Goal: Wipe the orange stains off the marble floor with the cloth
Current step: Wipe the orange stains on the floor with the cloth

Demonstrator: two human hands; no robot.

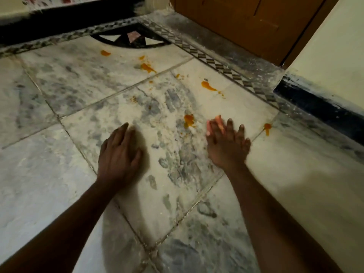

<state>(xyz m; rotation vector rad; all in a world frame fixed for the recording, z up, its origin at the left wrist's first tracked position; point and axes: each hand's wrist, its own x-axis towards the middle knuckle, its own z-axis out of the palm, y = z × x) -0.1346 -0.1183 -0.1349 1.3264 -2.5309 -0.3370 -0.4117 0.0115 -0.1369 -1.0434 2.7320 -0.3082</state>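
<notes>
Lying just beyond right hand fingers, seemingly untouched: orange stain.

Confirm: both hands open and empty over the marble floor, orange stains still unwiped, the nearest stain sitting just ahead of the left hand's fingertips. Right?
Not quite. In the head view the nearest stain lies beside the right hand, just left of its fingertips, not ahead of the left hand. The rest holds: both hands open and empty, no cloth in view, stains unwiped on the marble floor.

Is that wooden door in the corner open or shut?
Cannot tell. Only the bottom of the wooden door shows, beside the wall.
</notes>
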